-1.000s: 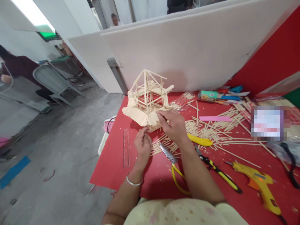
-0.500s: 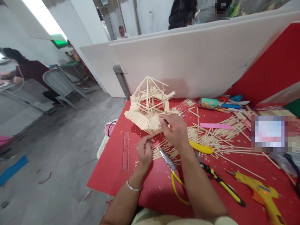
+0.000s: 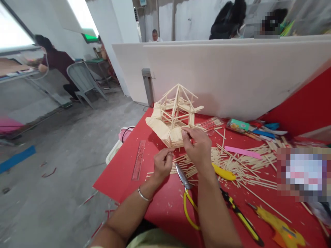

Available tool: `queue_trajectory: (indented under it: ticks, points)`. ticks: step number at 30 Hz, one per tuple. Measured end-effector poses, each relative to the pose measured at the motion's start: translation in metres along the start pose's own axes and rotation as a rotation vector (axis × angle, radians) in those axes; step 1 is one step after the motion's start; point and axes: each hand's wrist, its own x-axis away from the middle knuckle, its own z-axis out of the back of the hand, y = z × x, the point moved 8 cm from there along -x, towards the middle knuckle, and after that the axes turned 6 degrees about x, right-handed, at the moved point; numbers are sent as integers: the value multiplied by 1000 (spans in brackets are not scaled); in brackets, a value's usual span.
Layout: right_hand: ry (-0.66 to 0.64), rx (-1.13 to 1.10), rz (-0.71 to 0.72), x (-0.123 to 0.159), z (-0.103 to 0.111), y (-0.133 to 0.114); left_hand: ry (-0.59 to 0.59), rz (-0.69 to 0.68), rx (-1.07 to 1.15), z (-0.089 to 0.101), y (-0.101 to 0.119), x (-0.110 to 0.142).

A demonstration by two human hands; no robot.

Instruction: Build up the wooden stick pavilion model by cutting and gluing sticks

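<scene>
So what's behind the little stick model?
Behind the stick model is a big white board, with a grey post to the left. Bits of red table show through its open frame. The tightly packed stick panels hide whatever is right behind them.

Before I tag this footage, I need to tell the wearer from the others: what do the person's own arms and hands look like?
The left hand and right hand are ungloved, and no sleeve covers the visible forearms. A thin silvery bangle circles the left wrist.
</scene>
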Motion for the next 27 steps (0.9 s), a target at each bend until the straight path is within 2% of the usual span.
queue_trajectory:
  ticks: [11,27]
  points:
    - [8,48,27,-1,1,-3,-16,-18,-73,-3,13,2]
    - [-24,79,-38,0,1,6,8,49,-47,0,9,-2]
